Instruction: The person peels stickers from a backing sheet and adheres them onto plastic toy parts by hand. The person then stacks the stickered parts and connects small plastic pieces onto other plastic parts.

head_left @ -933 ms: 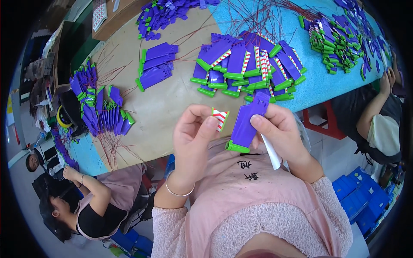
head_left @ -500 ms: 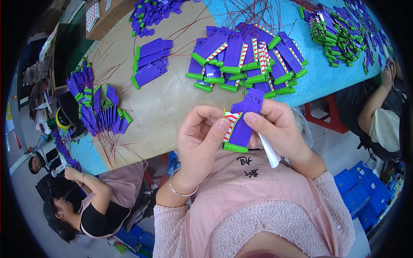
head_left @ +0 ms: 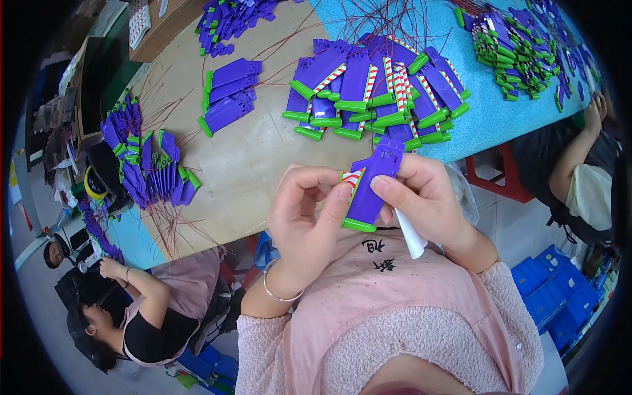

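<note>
Close to my body, above the pink apron, I hold a flat purple plastic wing piece [head_left: 372, 189] with a green tube along its lower end. My right hand [head_left: 424, 197] grips its upper right side, thumb on the face. A curled white paper strip [head_left: 411, 236] sticks out below that hand. My left hand [head_left: 306, 210] is closed on the piece's left edge, thumb pressing at a red-and-white striped sticker [head_left: 352, 176]. The left thumb and fingers cover part of the sticker. Whatever lies behind the piece is hidden.
A pile of striped wing pieces [head_left: 388, 85] lies just beyond my hands. Unstriped purple pieces [head_left: 230, 92] and a wired bundle [head_left: 151, 158] lie to the left, another heap [head_left: 513, 56] at far right. Thin red wires [head_left: 388, 16] trail across the table. Co-workers sit on both sides.
The wing piece has turned slightly in my hands, and less of the striped sticker shows beside my left thumb. The left hand has shifted slightly. The piles look the same.
</note>
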Demonstrator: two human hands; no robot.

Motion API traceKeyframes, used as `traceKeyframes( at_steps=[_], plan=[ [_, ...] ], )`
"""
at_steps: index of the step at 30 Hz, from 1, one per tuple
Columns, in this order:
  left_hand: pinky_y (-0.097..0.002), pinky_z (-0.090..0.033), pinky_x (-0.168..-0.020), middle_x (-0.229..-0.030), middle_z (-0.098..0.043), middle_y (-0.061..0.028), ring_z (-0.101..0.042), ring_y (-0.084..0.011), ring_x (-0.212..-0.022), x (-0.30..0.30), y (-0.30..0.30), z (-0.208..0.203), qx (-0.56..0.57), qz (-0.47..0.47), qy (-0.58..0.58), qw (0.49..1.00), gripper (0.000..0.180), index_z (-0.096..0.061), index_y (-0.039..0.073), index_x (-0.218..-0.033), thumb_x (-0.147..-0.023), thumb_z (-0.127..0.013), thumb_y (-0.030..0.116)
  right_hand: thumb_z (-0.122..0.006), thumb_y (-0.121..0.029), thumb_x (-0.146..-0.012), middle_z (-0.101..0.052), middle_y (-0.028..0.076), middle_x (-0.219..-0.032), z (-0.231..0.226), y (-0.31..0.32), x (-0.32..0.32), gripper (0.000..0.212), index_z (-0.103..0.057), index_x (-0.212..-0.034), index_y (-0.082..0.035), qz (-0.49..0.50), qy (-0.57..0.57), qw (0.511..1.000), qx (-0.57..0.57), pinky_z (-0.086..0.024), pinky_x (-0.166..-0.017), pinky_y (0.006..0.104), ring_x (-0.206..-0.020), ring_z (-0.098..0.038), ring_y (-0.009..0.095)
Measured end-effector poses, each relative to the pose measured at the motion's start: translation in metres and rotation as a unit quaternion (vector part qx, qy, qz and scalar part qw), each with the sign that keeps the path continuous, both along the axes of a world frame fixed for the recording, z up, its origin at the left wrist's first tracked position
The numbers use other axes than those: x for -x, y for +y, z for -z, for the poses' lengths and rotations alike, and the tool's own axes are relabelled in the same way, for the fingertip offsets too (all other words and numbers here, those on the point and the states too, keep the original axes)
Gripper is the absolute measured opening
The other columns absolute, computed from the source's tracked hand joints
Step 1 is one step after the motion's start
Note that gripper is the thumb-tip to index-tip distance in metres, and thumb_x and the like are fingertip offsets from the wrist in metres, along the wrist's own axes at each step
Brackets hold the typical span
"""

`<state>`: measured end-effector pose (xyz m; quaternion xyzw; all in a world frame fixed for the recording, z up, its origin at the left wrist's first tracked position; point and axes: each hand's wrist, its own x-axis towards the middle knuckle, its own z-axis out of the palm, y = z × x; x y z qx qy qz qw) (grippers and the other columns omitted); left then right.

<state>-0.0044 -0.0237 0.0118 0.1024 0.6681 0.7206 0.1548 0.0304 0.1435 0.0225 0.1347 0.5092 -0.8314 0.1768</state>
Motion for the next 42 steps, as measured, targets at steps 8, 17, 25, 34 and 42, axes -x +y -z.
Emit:
traceKeyframes(
  at_steps=[8,17,25,34,42],
  plan=[
    [-0.0282,-0.046,-0.080,-0.104,-0.052,-0.0141,-0.055,-0.0179,-0.093,0.001,0.020,-0.010,0.008,-0.014,0.088,0.996,0.022,-0.048,-0.006,-0.102,-0.083,-0.054,0.004,-0.052,-0.010,-0.089,-0.060,0.003,-0.078,0.003,-0.001,-0.009,0.020,-0.058,-0.103,0.004,-0.025,0.168,0.977,-0.128,-0.044,-0.056,0.0203,-0.067,-0.056,0.007],
    [-0.0249,-0.044,-0.068,-0.091,-0.054,-0.0124,-0.053,-0.0161,-0.077,-0.003,-0.004,0.011,0.079,-0.037,0.189,0.978,0.017,-0.048,-0.003,-0.094,-0.084,-0.057,0.008,-0.053,-0.007,-0.088,-0.060,0.008,-0.077,0.000,0.008,-0.002,0.024,-0.044,-0.107,0.001,0.056,0.073,0.995,0.038,-0.045,-0.057,0.0210,-0.062,-0.059,0.012],
    [-0.0296,-0.040,-0.072,-0.090,-0.048,-0.0129,-0.048,-0.0214,-0.080,0.002,0.013,-0.005,0.078,0.010,0.165,0.983,0.023,-0.046,-0.001,-0.095,-0.078,-0.058,0.007,-0.059,0.002,-0.081,-0.055,0.009,-0.095,0.006,-0.005,-0.002,0.022,-0.043,-0.096,-0.002,0.080,0.152,0.985,0.016,-0.050,-0.066,0.0241,-0.081,-0.060,0.012],
    [-0.0381,-0.046,-0.078,-0.105,-0.054,-0.0161,-0.056,-0.0313,-0.094,0.029,0.010,-0.014,0.139,0.079,0.318,0.934,0.041,-0.053,-0.001,-0.111,-0.072,-0.062,0.007,-0.050,-0.009,-0.089,-0.058,0.007,-0.072,0.017,0.050,-0.015,0.033,-0.042,-0.119,0.001,-0.003,0.135,0.991,-0.019,-0.044,-0.056,0.0232,-0.061,-0.056,0.012],
    [-0.0398,-0.039,-0.086,-0.105,-0.053,-0.0180,-0.049,-0.0355,-0.101,0.079,0.024,0.036,0.299,-0.025,0.432,0.850,0.029,-0.055,0.001,-0.106,-0.081,-0.057,0.016,-0.046,-0.022,-0.092,-0.055,0.001,-0.064,0.223,0.137,-0.135,0.028,-0.061,-0.082,-0.001,-0.064,-0.127,0.966,-0.218,-0.038,-0.053,0.0237,-0.058,-0.050,0.008]
  ],
)
